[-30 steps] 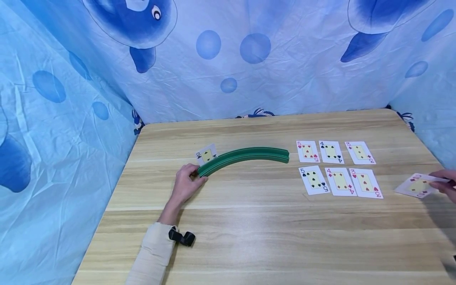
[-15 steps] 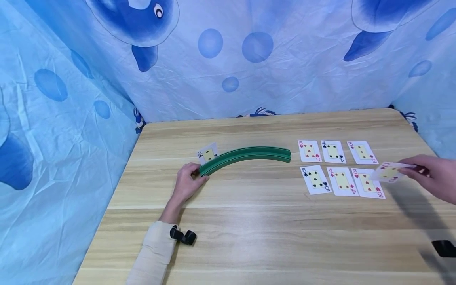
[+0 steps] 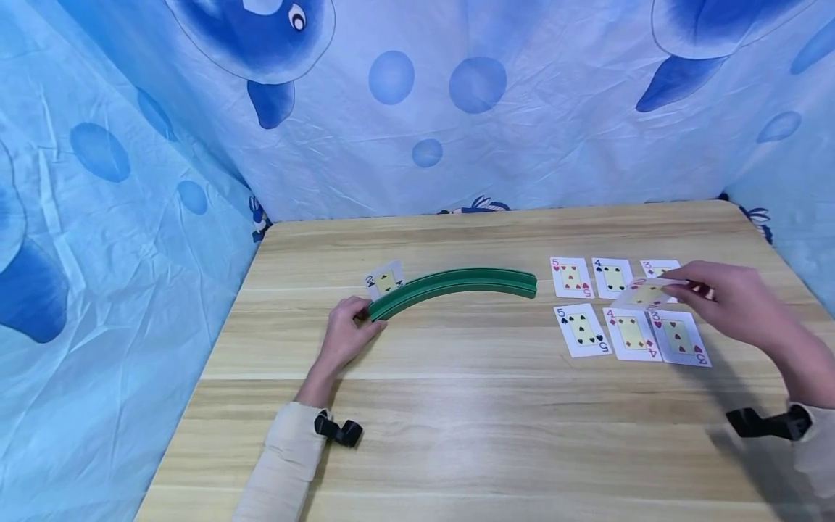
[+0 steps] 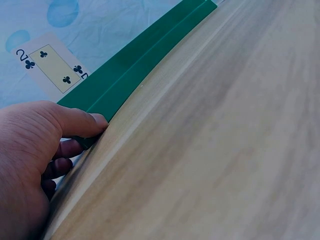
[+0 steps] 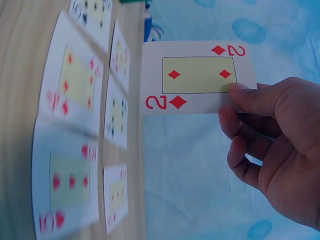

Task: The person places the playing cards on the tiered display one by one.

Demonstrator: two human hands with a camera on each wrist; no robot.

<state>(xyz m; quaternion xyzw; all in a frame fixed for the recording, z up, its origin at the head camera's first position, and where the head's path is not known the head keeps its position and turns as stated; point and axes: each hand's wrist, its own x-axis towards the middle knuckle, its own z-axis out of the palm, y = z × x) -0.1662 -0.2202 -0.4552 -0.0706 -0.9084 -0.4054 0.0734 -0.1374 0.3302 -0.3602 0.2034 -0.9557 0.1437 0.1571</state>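
My left hand [image 3: 348, 335] pinches the left end of a curved green card holder [image 3: 457, 281], thumb on its near face in the left wrist view. A two of clubs [image 4: 54, 65] stands upright in the holder near that end. Between thumb and fingers, my right hand [image 3: 733, 301] holds a two of diamonds [image 5: 199, 75] by one short edge. In the head view that card is in the air over the laid-out cards, partly covering the three of diamonds [image 3: 654, 267] in the back row.
Face-up cards lie in two rows on the wooden table [image 3: 457, 435]. The back row has a five of hearts [image 3: 571, 278] and four of spades [image 3: 613, 277]; in front lie a five of spades [image 3: 583, 330], four of diamonds [image 3: 630, 333] and three of hearts [image 3: 680, 338].
My right hand has come in from the right edge, carrying the two of diamonds leftward and up over the cards. The left hand keeps its grip on the holder.
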